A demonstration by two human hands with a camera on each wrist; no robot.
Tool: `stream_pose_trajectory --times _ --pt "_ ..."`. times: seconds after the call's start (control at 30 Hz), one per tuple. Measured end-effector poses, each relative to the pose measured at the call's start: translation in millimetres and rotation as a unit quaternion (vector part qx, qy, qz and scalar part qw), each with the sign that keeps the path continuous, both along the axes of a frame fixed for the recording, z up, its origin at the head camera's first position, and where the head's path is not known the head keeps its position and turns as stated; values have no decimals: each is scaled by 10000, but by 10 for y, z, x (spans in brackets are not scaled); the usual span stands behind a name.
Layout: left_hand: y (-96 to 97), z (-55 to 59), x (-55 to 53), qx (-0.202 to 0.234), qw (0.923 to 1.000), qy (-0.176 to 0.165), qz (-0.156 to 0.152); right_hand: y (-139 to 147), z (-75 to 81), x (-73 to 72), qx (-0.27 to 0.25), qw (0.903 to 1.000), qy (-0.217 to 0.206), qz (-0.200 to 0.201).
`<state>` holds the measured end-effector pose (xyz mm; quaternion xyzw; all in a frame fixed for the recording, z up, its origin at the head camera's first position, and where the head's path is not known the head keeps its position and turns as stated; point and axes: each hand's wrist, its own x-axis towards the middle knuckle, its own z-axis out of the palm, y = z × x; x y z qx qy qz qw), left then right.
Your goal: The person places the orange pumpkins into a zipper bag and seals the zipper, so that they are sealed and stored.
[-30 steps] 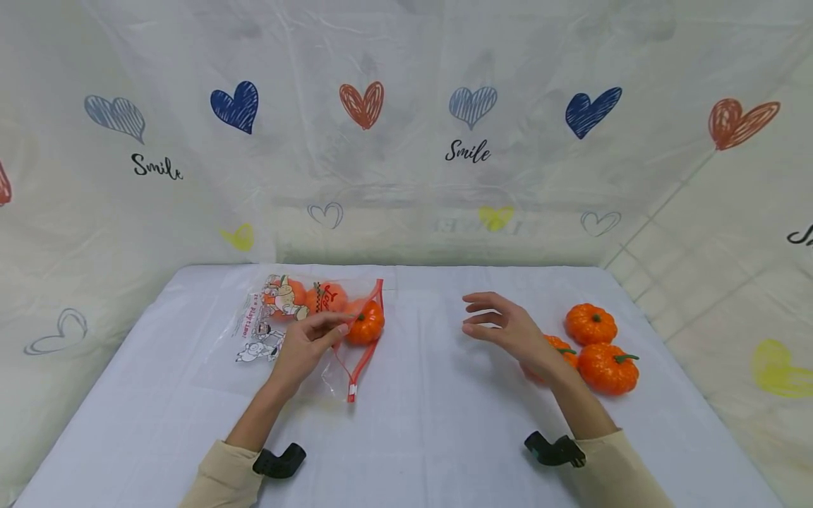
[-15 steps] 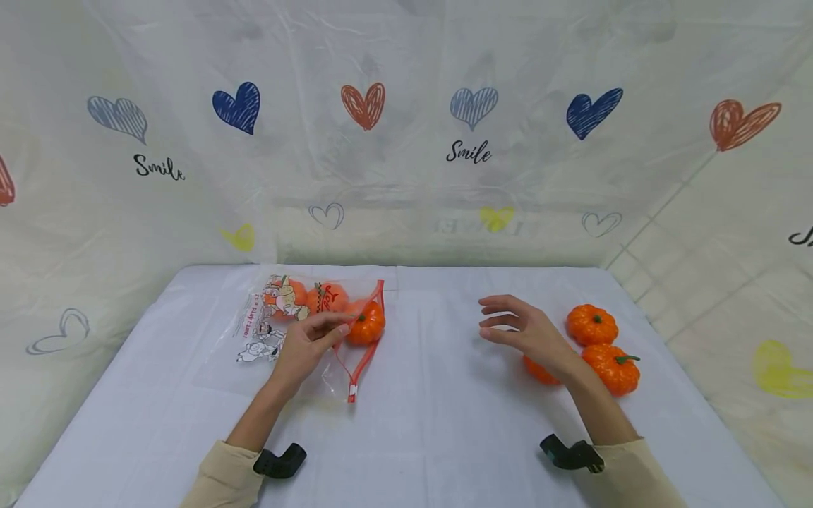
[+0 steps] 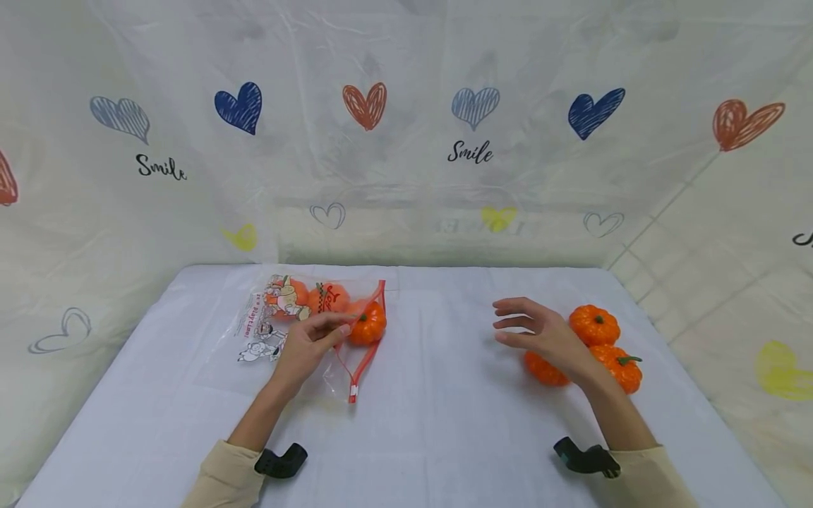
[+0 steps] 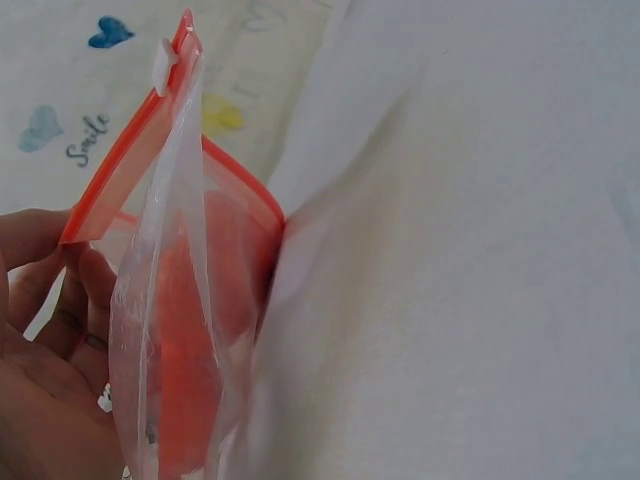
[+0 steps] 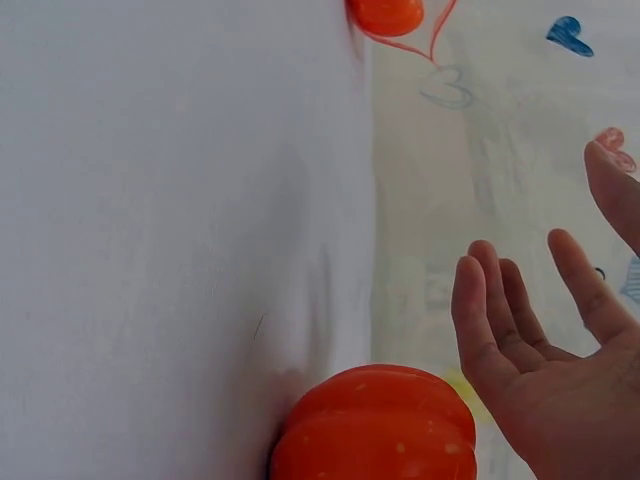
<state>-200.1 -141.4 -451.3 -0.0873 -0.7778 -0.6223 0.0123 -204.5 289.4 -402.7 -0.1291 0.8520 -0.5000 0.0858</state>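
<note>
A clear zip bag (image 3: 260, 347) with a red zip edge and printed cartoons lies on the left of the table. Several small orange pumpkins (image 3: 329, 298) are inside it, one (image 3: 370, 324) right at the opening. My left hand (image 3: 308, 347) pinches the upper edge of the bag's mouth between thumb and fingers, holding it apart, as the left wrist view shows with the red strip (image 4: 110, 190). My right hand (image 3: 540, 336) hovers with fingers spread and nothing in them, over the near-left of three loose pumpkins (image 3: 546, 370); that pumpkin (image 5: 380, 430) shows below it in the right wrist view.
Two more loose pumpkins, one at the back (image 3: 594, 324) and one in front (image 3: 621, 368), sit at the right side, partly behind my forearm. A white cloth covers the table (image 3: 425, 409), and a heart-printed sheet (image 3: 406, 162) hangs behind its back edge.
My right hand has moved to the right, toward the loose pumpkins, its fingers still parted. My left hand and the bag have stayed in place.
</note>
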Motion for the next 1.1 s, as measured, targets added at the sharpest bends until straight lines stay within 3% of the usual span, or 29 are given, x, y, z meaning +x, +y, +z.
stream_pose_trajectory --times 0.4,0.63,1.1 --pt "-4 18 1 4 10000 -53 -41 223 76 103 109 9997 -200 -59" --pt "-11 10 -5 2 10000 -50 -32 346 87 111 -79 9998 -36 203" --pt "-4 26 15 58 10000 34 -74 560 108 139 -149 9998 31 107"
